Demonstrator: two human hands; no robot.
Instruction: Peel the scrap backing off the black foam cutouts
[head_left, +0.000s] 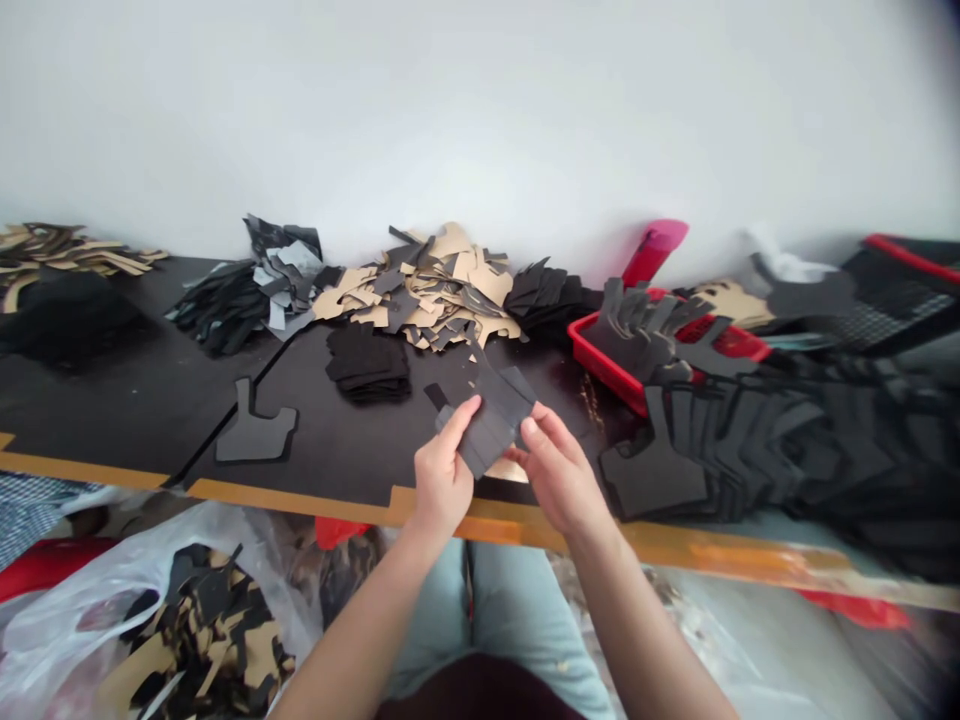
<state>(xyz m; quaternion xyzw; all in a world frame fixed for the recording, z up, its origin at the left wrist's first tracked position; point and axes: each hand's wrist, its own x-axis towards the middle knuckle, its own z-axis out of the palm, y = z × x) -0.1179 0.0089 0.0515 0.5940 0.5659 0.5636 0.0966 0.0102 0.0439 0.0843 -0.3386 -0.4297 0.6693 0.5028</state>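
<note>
Both hands hold a small stack of dark grey cut pieces (491, 415) just above the near edge of the black table (150, 400). My left hand (442, 470) pinches the stack's left side with the thumb on top. My right hand (559, 470) grips its right side from below. A single grey cut piece (255, 435) lies flat on the table to the left. A fanned row of similar black pieces (750, 440) lies to the right.
Piles of tan and black offcuts (427, 285) line the wall. A red basket (645, 340) holds more black pieces. A small black stack (369, 365) sits behind my hands. A clear plastic bag of scraps (172, 610) rests below the table at left.
</note>
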